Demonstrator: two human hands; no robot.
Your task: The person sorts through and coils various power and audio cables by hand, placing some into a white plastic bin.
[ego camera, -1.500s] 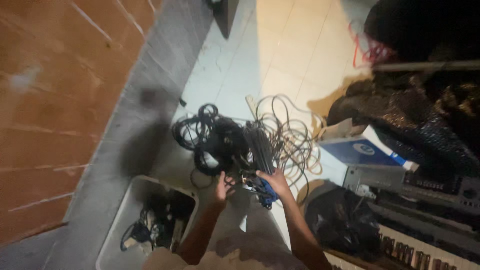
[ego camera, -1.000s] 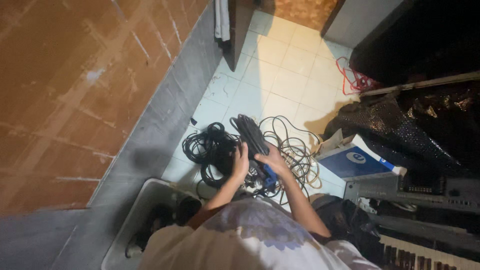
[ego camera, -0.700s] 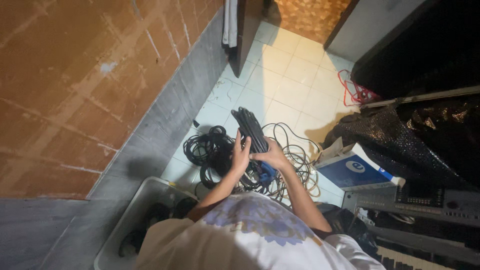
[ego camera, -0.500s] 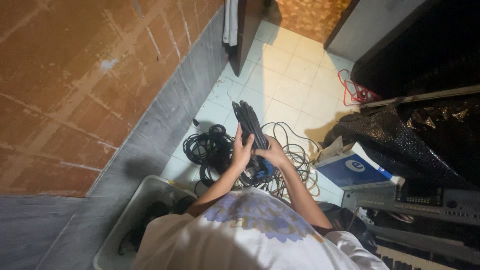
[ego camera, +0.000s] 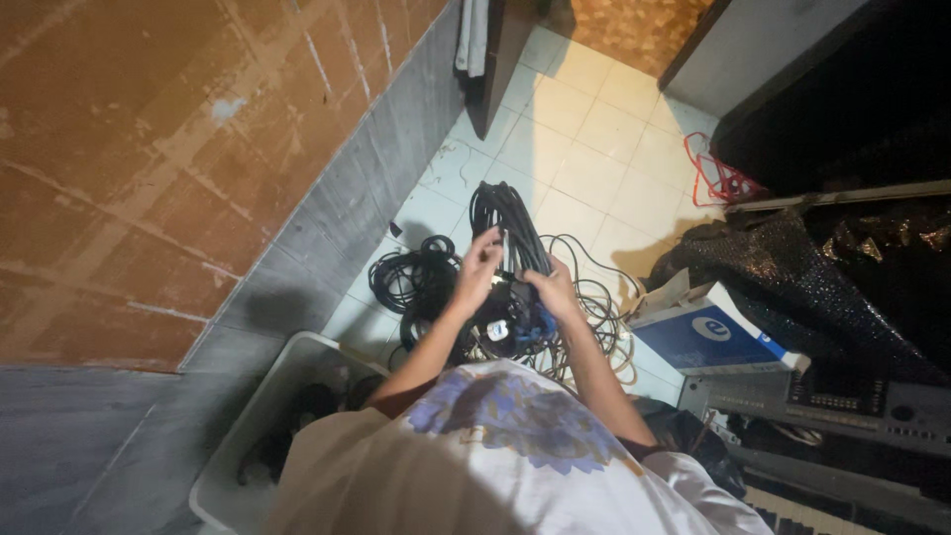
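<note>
A coiled bundle of black cable (ego camera: 507, 220) is lifted off the floor in front of me. My left hand (ego camera: 477, 269) grips its left side. My right hand (ego camera: 552, 287) grips its lower right side, just above blue connectors (ego camera: 535, 325) at the bundle's end. A pile of loose black cables (ego camera: 416, 282) lies on the tiled floor under my hands, and thinner wires (ego camera: 594, 302) spread to the right.
A white plastic tub (ego camera: 260, 416) with dark items stands at lower left by the brick wall. A blue and white box (ego camera: 698, 337), black glittery fabric (ego camera: 783, 277), a keyboard instrument (ego camera: 842, 401) and a red cable (ego camera: 721, 178) lie to the right.
Both hands have raised the cable bundle from the floor pile up toward me. The camera has risen and tilted, showing more of my shirt.
</note>
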